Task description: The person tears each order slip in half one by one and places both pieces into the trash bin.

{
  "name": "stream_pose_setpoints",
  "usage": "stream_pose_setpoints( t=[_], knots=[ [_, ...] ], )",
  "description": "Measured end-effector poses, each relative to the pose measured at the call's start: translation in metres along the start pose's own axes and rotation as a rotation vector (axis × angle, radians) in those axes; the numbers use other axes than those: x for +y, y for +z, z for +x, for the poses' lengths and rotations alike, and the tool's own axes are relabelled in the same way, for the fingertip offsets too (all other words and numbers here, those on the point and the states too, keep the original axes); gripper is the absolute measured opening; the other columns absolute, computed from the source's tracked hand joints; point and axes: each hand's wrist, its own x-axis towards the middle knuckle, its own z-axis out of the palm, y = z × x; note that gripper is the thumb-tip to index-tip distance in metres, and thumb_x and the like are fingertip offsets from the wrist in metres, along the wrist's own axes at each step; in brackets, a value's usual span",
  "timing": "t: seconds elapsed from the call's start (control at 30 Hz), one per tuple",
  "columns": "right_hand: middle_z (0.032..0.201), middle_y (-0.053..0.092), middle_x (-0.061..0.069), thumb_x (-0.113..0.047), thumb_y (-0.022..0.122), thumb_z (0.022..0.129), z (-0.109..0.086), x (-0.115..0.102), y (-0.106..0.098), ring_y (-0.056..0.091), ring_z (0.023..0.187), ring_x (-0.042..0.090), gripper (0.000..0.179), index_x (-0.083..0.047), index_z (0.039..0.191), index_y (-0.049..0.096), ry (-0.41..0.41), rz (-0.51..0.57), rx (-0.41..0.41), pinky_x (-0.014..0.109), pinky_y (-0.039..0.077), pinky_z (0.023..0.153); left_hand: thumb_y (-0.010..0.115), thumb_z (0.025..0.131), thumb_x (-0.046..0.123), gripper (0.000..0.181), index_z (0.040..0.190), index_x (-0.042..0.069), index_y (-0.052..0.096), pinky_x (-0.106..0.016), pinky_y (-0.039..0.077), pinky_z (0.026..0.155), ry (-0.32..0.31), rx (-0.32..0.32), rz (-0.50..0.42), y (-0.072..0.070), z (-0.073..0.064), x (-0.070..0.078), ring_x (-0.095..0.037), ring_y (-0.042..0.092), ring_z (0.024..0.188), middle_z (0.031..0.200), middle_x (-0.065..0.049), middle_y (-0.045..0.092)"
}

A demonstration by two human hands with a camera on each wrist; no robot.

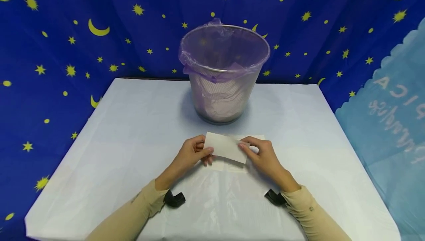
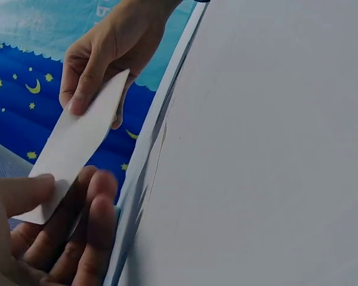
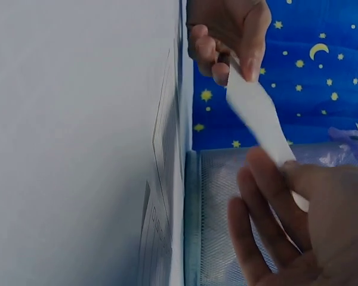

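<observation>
A small rectangle of white paper [image 1: 225, 147] is held up between both hands, slightly bowed. My left hand [image 1: 194, 150] pinches its left end, thumb on top. The right hand [image 1: 260, 152] pinches the other end between thumb and fingers. In the left wrist view the paper [image 2: 77, 140] spans from one hand to the other; the right wrist view shows the same paper [image 3: 259, 116] from the opposite side. Below it on the table lie more paper sheets [image 1: 217, 165], partly covered by the held piece. Printed lines show on one sheet [image 3: 155, 238].
Behind the hands stands a mesh wastebasket [image 1: 220, 97] lined with a thin purple plastic bag [image 1: 229, 77]. A white cloth covers the table [image 1: 132, 123]. A dark blue curtain [image 1: 116, 12] with stars and moons hangs behind, and a light blue cloth [image 1: 395, 123] hangs at right.
</observation>
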Motion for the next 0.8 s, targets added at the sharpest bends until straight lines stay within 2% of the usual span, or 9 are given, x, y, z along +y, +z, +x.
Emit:
stream_pose_setpoints(
  t=[0.13, 0.2, 0.23, 0.33, 0.37, 0.47, 0.57, 0.63, 0.8],
  knots=[
    [0.1, 0.08, -0.006, -0.007, 0.074, 0.098, -0.002, -0.003, -0.002, 0.075, 0.097, 0.012, 0.013, -0.017, 0.104, 0.08, 0.074, 0.105, -0.124, 0.026, 0.057, 0.089, 0.077, 0.098, 0.011, 0.015, 0.105, 0.0, 0.069, -0.024, 0.046, 0.054, 0.042, 0.076, 0.187, 0.001, 0.001, 0.0, -0.01, 0.05, 0.056, 0.071, -0.004, 0.058],
    [0.102, 0.08, -0.006, -0.009, 0.073, 0.099, -0.002, -0.005, -0.002, 0.075, 0.099, 0.012, 0.012, -0.016, 0.106, 0.081, 0.081, 0.138, -0.179, 0.03, 0.058, 0.091, 0.08, 0.095, 0.013, 0.012, 0.102, 0.006, 0.073, -0.022, 0.036, 0.052, 0.071, 0.101, 0.285, 0.0, 0.002, 0.0, -0.008, 0.037, 0.054, 0.069, -0.001, 0.053],
    [0.103, 0.08, -0.006, -0.01, 0.073, 0.1, -0.001, -0.005, -0.002, 0.074, 0.099, 0.012, 0.012, -0.016, 0.106, 0.081, 0.082, 0.146, -0.198, 0.033, 0.059, 0.092, 0.081, 0.094, 0.014, 0.011, 0.102, 0.009, 0.075, -0.022, 0.032, 0.051, 0.086, 0.106, 0.329, 0.0, 0.002, 0.0, -0.008, 0.034, 0.052, 0.071, -0.001, 0.055],
    [0.104, 0.08, -0.005, -0.012, 0.073, 0.1, 0.0, -0.008, 0.0, 0.074, 0.1, 0.012, 0.012, -0.017, 0.107, 0.08, 0.085, 0.154, -0.222, 0.037, 0.06, 0.092, 0.082, 0.093, 0.016, 0.009, 0.101, 0.014, 0.078, -0.024, 0.032, 0.051, 0.125, 0.097, 0.396, -0.001, 0.004, 0.0, -0.01, 0.034, 0.053, 0.088, 0.0, 0.071],
    [0.104, 0.08, -0.006, -0.012, 0.073, 0.1, 0.001, -0.008, 0.002, 0.074, 0.099, 0.012, 0.011, -0.017, 0.107, 0.08, 0.088, 0.154, -0.224, 0.038, 0.061, 0.091, 0.083, 0.093, 0.017, 0.009, 0.101, 0.015, 0.078, -0.025, 0.036, 0.054, 0.136, 0.091, 0.403, 0.0, 0.005, -0.001, -0.01, 0.04, 0.056, 0.093, 0.0, 0.074],
    [0.103, 0.08, -0.006, -0.012, 0.073, 0.1, 0.001, -0.011, 0.006, 0.074, 0.097, 0.01, 0.011, -0.018, 0.106, 0.08, 0.101, 0.158, -0.223, 0.037, 0.061, 0.09, 0.082, 0.094, 0.018, 0.009, 0.101, 0.015, 0.079, -0.031, 0.049, 0.072, 0.15, 0.067, 0.396, 0.0, 0.005, -0.003, -0.011, 0.056, 0.072, 0.1, 0.0, 0.077],
    [0.102, 0.08, -0.007, -0.012, 0.074, 0.1, 0.001, -0.013, 0.009, 0.073, 0.094, 0.009, 0.011, -0.019, 0.106, 0.08, 0.099, 0.152, -0.217, 0.036, 0.06, 0.089, 0.082, 0.094, 0.017, 0.008, 0.1, 0.013, 0.079, -0.04, 0.053, 0.089, 0.148, 0.046, 0.376, 0.002, 0.005, -0.004, -0.013, 0.065, 0.09, 0.098, -0.002, 0.077],
    [0.101, 0.08, -0.007, -0.011, 0.075, 0.099, 0.001, -0.015, 0.01, 0.073, 0.093, 0.009, 0.011, -0.019, 0.106, 0.08, 0.09, 0.146, -0.203, 0.034, 0.059, 0.087, 0.082, 0.094, 0.017, 0.006, 0.099, 0.013, 0.08, -0.041, 0.054, 0.087, 0.143, 0.044, 0.38, 0.002, 0.005, -0.003, -0.014, 0.066, 0.088, 0.097, -0.002, 0.077],
    [0.102, 0.08, -0.004, -0.01, 0.076, 0.098, 0.002, -0.018, 0.015, 0.075, 0.094, 0.013, 0.011, -0.016, 0.106, 0.08, 0.08, 0.136, -0.172, 0.035, 0.058, 0.086, 0.081, 0.095, 0.017, 0.003, 0.097, 0.015, 0.08, -0.031, 0.053, 0.082, 0.148, 0.04, 0.403, 0.006, 0.004, -0.001, -0.014, 0.067, 0.086, 0.096, 0.001, 0.078]
  ],
)
